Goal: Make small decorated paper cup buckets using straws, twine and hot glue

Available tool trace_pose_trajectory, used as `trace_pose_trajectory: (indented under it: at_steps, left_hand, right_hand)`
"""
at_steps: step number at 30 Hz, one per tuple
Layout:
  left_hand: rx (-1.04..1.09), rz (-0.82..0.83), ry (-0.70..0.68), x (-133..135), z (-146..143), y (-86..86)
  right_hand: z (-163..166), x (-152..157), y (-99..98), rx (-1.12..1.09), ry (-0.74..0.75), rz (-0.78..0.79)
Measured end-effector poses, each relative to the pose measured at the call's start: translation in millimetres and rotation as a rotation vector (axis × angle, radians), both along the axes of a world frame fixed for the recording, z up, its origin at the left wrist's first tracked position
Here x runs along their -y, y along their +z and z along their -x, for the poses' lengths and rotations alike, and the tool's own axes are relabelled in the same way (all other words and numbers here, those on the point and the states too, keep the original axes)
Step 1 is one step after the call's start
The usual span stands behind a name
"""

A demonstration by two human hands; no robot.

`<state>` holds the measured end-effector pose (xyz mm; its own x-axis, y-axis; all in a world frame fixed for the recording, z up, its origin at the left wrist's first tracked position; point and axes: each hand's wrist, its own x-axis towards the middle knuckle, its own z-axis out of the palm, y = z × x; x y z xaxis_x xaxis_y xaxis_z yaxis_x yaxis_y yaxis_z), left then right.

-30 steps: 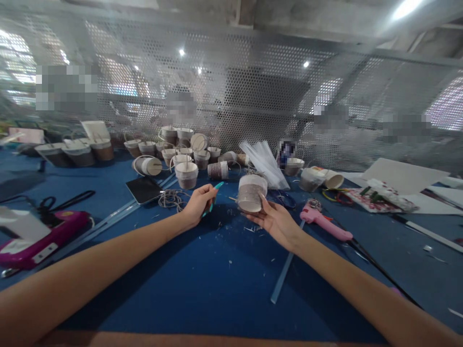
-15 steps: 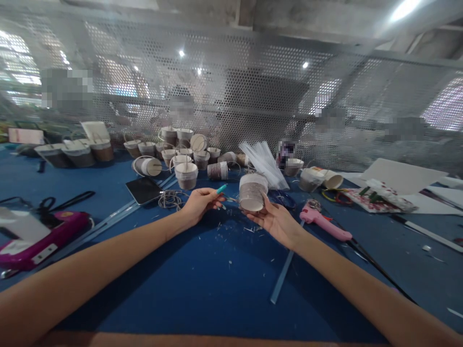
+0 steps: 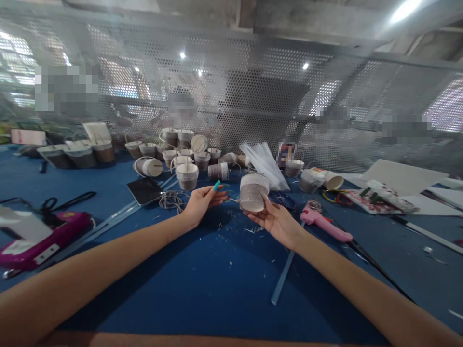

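In my right hand point(image 3: 277, 221) is a small paper cup point(image 3: 254, 193), wrapped in grey-brown twine with a whitish band round its top. It is tilted so that its pale base faces me, and my fingers close round its lower right side. My left hand point(image 3: 206, 202), with long turquoise nails, is just left of the cup. Its fingers are stretched out and the thumb stands apart from them. A thin tan strand point(image 3: 234, 199) spans the small gap between those fingertips and the cup. Beside my left wrist lies a loose coil of twine point(image 3: 171, 200).
Several similar wrapped cups point(image 3: 187, 176) stand or lie at the back. A pink glue gun point(image 3: 327, 224) and a clear glue stick point(image 3: 282, 279) lie right. At left are a dark phone point(image 3: 144, 191) and a magenta device point(image 3: 61, 236). Clear sticks point(image 3: 265, 166) lie behind the cup.
My left hand's fingers have gone from a pinch near the strand to stretched out, with the thumb drawn back. My right hand and the cup have hardly moved.
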<state>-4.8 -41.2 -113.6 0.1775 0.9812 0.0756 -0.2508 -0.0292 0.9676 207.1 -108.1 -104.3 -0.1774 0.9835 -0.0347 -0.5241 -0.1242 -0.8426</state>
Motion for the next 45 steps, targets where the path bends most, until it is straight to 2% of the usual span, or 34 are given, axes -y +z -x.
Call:
trace_pose_trajectory:
  at_steps: [3,5,8,12,14,21,28,32,34,36,40,42,45]
  left_hand:
    - [-0.051,-0.205,-0.042,0.5,1.1,-2.3]
    - [-0.079,-0.282,-0.083,0.2,2.3,-4.2]
    - [-0.064,-0.271,-0.217,1.1,1.8,-6.5]
    - [-0.088,-0.261,-0.473,6.2,-2.8,-6.5]
    - [-0.114,-0.269,-0.511,8.7,-4.7,-5.1]
    - [-0.084,-0.225,-0.379,9.6,-4.7,-0.1]
    - [-0.022,-0.247,-0.229,2.3,-5.5,-5.1]
    - [-0.029,-0.242,-0.017,-5.0,-3.3,-8.4]
    - [-0.086,-0.227,0.115,-8.2,-1.6,-10.0]
    - [-0.155,-0.218,0.187,-10.9,0.5,-12.5]
    - [-0.33,-0.239,0.079,-15.0,4.7,-20.2]
    - [-0.432,-0.296,0.062,-14.3,5.7,-22.7]
    - [-0.611,-0.486,0.242,-4.4,4.0,-20.2]
  right_hand:
    - [-0.3,-1.8,-4.3,0.035,-0.056,-0.029]
    - [0.4,-2.9,-7.7,0.05,-0.099,-0.044]
    - [3.8,-2.5,-11.1,0.122,-0.177,-0.074]
    - [10.4,0.9,-11.0,0.355,-0.217,-0.182]
    - [13.3,2.8,-9.9,0.438,-0.228,-0.234]
    - [19.4,10.2,-5.1,0.506,-0.286,-0.301]
    - [21.2,16.1,1.7,0.453,-0.28,-0.329]
    - [15.7,13.8,3.6,0.283,-0.368,-0.304]
    - [10.5,11.0,5.9,0.119,-0.381,-0.248]
    - [4.9,8.9,9.3,-0.016,-0.365,-0.161]
    - [-1.7,9.0,16.1,-0.142,-0.245,-0.012]
    - [-1.5,10.4,17.9,-0.161,-0.188,0.017]
    - [1.6,12.7,19.0,-0.148,-0.153,0.038]
